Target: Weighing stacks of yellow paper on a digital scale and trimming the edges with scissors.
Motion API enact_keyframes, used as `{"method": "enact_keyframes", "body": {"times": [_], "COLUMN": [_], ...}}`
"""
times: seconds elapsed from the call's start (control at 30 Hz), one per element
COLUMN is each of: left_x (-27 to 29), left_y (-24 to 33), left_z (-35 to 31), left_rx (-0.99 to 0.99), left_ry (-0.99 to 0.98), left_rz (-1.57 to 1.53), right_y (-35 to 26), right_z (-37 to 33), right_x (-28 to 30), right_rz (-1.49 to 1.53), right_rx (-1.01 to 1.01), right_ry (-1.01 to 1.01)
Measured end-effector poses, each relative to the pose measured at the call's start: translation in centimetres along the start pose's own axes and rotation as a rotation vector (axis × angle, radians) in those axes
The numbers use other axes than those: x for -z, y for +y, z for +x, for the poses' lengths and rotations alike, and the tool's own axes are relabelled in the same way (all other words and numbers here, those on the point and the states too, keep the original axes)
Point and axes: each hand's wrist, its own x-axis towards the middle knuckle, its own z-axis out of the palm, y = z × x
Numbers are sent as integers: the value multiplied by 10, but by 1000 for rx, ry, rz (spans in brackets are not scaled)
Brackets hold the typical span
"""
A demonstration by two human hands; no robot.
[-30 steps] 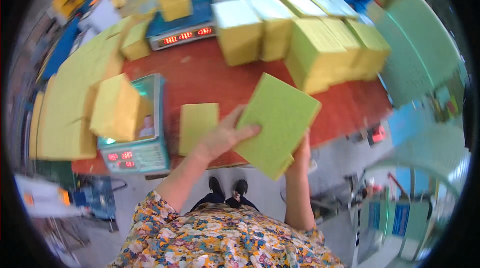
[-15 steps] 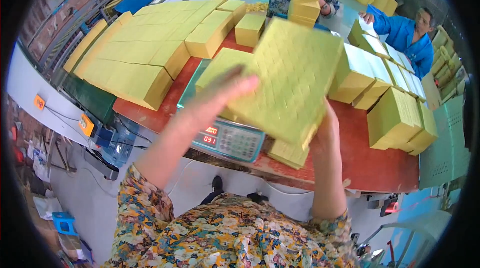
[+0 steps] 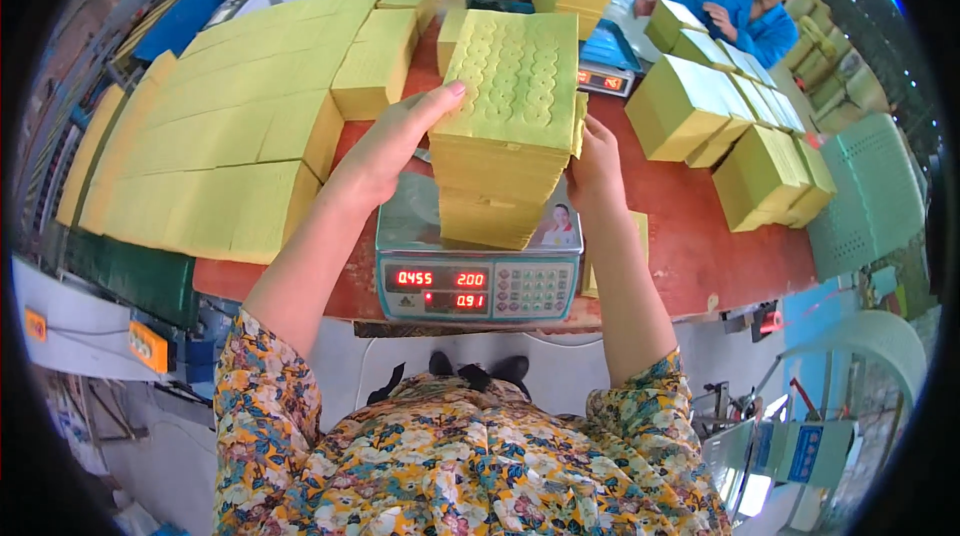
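A tall stack of yellow paper [image 3: 505, 181], its top sheet embossed with rows of round shapes, stands upright over the steel pan of a digital scale [image 3: 440, 306] in front of me. My left hand [image 3: 395, 141] is closed on the stack's left side, thumb over the top edge. At the opposite side my right hand [image 3: 597, 168] has its fingers closed round the right edge, where a thin yellow flap [image 3: 580, 124] sticks out. Whether that flap is separate from the stack I cannot tell. Red digits glow on the scale's display.
Many yellow paper blocks [image 3: 270, 116] cover the left of the red table [image 3: 690, 246]. White-topped stacks [image 3: 690, 101] stand at right. A low yellow pile [image 3: 638, 236] lies beside the scale. Across the table are a second scale [image 3: 605, 79] and two people, one in blue [image 3: 755, 21].
The upper paper stack, tilted in the air between my hands, has come down and back, level over the scale. The view has shifted. The person opposite has lowered a yellow block.
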Motion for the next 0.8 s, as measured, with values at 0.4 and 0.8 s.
{"method": "enact_keyframes", "body": {"times": [0.4, 0.8], "left_x": [8, 17], "left_y": [-6, -93], "left_z": [1, 26], "left_rx": [14, -268], "left_ry": [-69, 190], "left_rz": [42, 135], "right_y": [16, 30], "right_z": [-2, -32], "right_x": [-3, -5], "right_rz": [16, 26], "right_rx": [31, 116], "right_ry": [81, 67]}}
